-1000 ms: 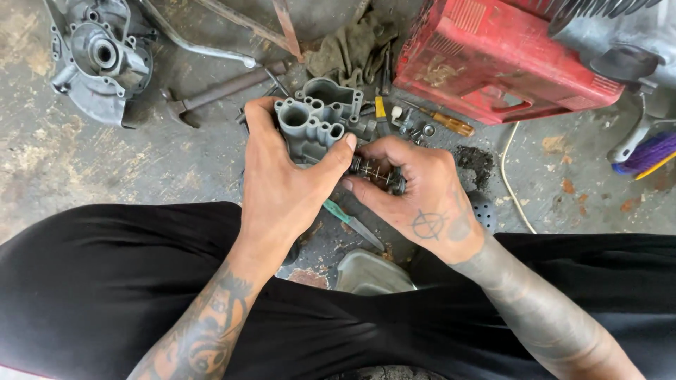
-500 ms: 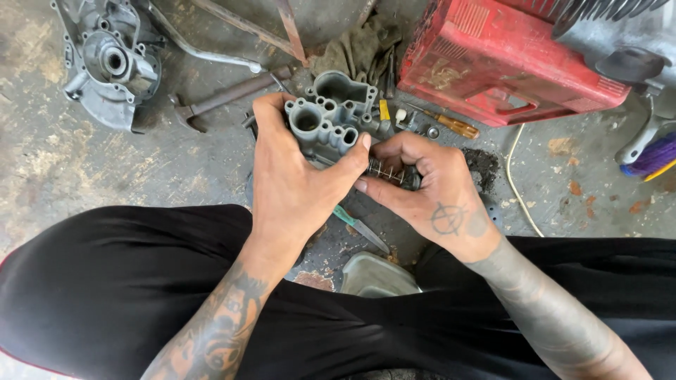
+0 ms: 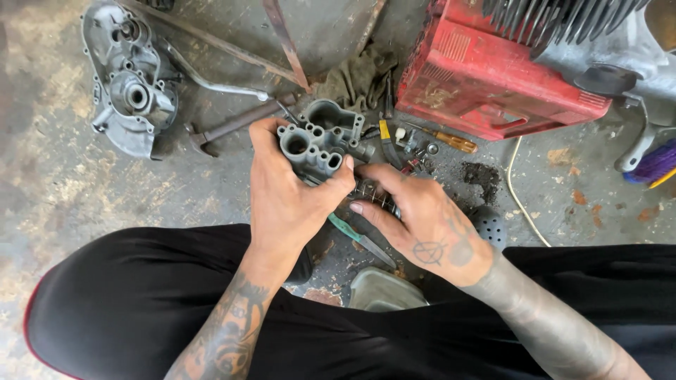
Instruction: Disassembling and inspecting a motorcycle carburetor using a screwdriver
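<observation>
Head view, person seated on concrete floor (image 3: pixel 56 190), black trousers, both forearms tattooed.

Object in hand: grey cast-metal housing (image 3: pixel 317 144), held above the floor in front of the knees, roughly centre frame. Dull, unpainted, grimy. One large round bore at its near-left end; several smaller round openings and tubular bosses in a row beside it; a deeper cup-shaped cavity at the far end. Edges look worn and dirty.

Left hand (image 3: pixel 285 200): grip closed round the housing from below and the near side, thumb tip pressed on its right edge, fingers wrapped behind. Firm hold.

Right hand (image 3: pixel 422 218): grip partly closed, thumb and forefinger pinched on a small dark ribbed part (image 3: pixel 372 193) just beside the housing's lower right edge. Whether part and housing touch: cannot tell.

Surroundings: green-handled tool (image 3: pixel 355 234) on the floor beneath the hands. Grey engine cover (image 3: pixel 127 88) upper left, well apart. Metal lever (image 3: pixel 211 84) and a hammer-like tool (image 3: pixel 236 125) between cover and hands. Red machine casing (image 3: pixel 486 77) upper right, finned cylinder (image 3: pixel 556 17) on top. Yellow-handled screwdriver (image 3: pixel 451 142) and loose small hardware near the casing. Dirty rag (image 3: pixel 355 77) behind the housing. White cord (image 3: pixel 521 204) on the floor at right.
</observation>
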